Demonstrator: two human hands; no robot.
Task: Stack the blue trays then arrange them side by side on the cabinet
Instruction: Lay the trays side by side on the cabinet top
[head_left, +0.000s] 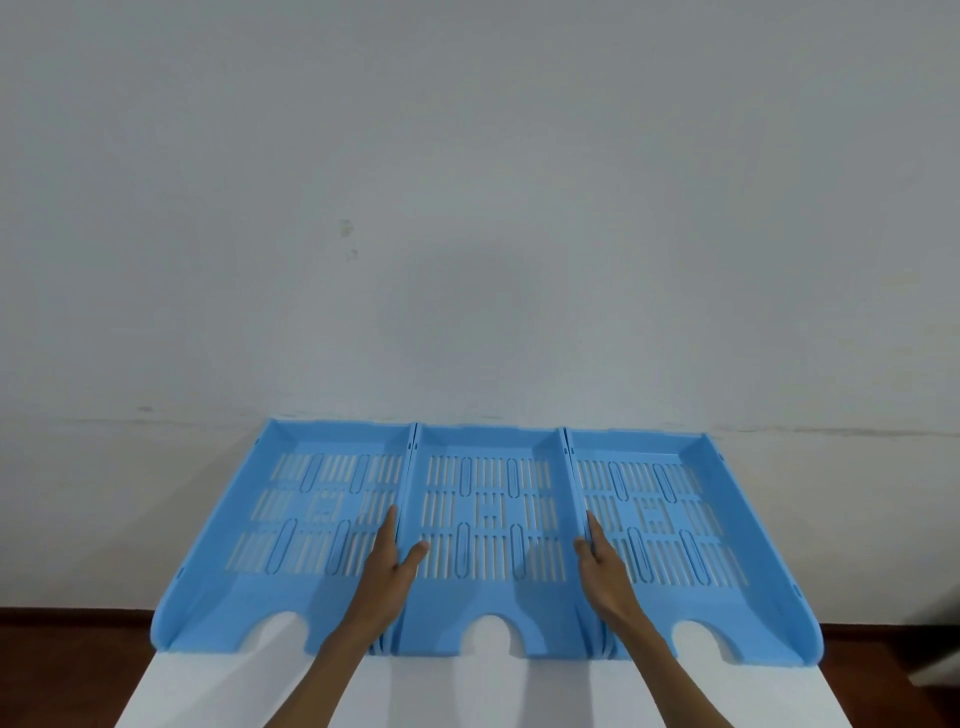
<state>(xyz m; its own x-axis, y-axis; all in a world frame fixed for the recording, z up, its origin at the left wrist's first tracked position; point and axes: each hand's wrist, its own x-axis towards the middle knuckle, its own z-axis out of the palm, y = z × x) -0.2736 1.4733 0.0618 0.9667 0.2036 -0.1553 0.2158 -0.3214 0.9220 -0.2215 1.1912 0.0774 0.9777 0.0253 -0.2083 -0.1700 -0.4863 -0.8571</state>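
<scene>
Three light blue slotted trays lie side by side on the white cabinet (467, 691), touching each other: a left tray (249, 587), a middle tray (488, 587) and a right tray (727, 587). My left hand (392, 558) grips the middle tray's left wall, fingers on the outer side and thumb inside the tray. My right hand (597, 551) grips the middle tray's right wall, thumb inside and fingers over the wall toward the right tray.
A plain grey-white wall stands straight behind the trays. The cabinet top is narrower than the row, so the outer trays overhang its left and right edges. Dark floor shows on both sides.
</scene>
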